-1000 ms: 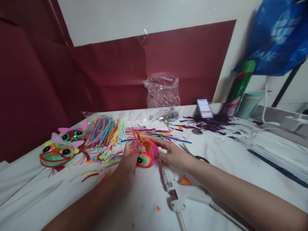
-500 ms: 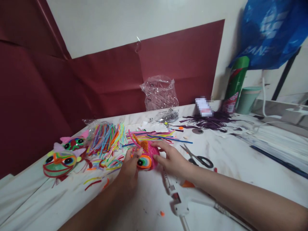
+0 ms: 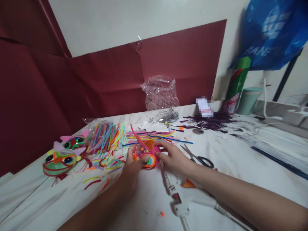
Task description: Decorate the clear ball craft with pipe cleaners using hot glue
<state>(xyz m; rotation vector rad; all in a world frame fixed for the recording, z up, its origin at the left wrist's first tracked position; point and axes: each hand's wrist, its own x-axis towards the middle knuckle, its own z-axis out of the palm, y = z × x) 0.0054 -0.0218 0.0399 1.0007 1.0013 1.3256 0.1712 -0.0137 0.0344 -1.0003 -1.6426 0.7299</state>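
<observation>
Between my two hands is a pink pipe-cleaner craft face with a rainbow-ringed eye and an orange ear-like piece. From its top sticks a long pink pipe cleaner. My left hand grips the left side, its thumb lying over part of the eye. On the right edge, the bent fingers of my right hand close against the pink pipe-cleaner rows; some fingertips are hidden. Just below my right hand lies a white glue gun, and to the right are open scissors.
Two finished-looking craft faces lie at the left. Loose pipe cleaners spread behind my hands, before a clear plastic bag. Purple tassels, a green spray can and a mint cup are at the back right.
The craft face has been turned in my hands: its orange piece and eye have shifted right, and my left thumb now covers part of the eye. The table items look unchanged.
</observation>
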